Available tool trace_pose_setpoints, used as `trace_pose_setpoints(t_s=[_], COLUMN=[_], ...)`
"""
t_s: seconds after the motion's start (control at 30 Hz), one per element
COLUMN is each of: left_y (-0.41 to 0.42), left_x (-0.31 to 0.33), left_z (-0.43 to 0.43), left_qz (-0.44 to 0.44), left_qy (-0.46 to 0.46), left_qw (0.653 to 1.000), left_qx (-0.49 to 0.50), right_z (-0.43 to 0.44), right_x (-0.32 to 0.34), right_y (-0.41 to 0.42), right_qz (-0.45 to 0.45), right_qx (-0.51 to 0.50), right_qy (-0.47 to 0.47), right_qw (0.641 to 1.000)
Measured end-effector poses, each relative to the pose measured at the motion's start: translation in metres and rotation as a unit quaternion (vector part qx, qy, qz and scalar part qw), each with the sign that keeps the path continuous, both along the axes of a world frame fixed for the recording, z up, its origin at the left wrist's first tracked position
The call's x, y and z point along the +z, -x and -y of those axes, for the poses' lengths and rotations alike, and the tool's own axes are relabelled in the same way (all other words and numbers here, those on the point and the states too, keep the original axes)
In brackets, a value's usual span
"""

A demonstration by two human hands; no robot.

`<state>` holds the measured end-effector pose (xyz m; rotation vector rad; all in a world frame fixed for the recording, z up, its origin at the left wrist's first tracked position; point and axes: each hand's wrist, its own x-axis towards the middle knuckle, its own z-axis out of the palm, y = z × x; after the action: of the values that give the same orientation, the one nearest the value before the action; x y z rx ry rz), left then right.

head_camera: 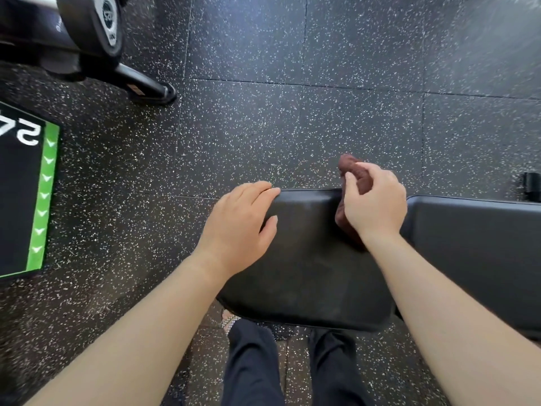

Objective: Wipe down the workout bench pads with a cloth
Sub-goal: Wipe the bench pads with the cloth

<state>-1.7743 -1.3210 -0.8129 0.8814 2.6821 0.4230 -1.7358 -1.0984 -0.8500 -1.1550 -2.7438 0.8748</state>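
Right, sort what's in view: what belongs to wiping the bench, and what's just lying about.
Job: cloth, gripped by the right hand; seat pad, with the left hand resting on its corner; back pad.

Lying about: weight plate; machine foot; green-edged mat.

Brown cloth (360, 178) on black bench pad (307, 259)

Bare forearms (146, 317), dark trousers (254, 361) — patterned footwear (229, 320).

Left hand (240, 221) on seat pad (304, 259), right hand (374, 200) gripping cloth (355, 171) (brown)
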Motion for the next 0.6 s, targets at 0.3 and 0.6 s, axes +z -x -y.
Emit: trace_pose_setpoints(t_s=[0.3, 0.6], left_y=[-0.011, 0.013], left_x=[0.011, 0.023], left_z=[0.070, 0.098], left_qz=[0.112, 0.084], left_qy=[-0.080, -0.087], left_qw=[0.980, 0.976], left_qx=[0.141, 0.182], right_z=[0.102, 0.151], right_x=[0.038, 0.053], right_y=[0.022, 0.033], right_qz=[-0.036, -0.038], right_qx=[0.134, 0.250], right_qy=[0.031, -0.001], right_qw=[0.990, 0.967])
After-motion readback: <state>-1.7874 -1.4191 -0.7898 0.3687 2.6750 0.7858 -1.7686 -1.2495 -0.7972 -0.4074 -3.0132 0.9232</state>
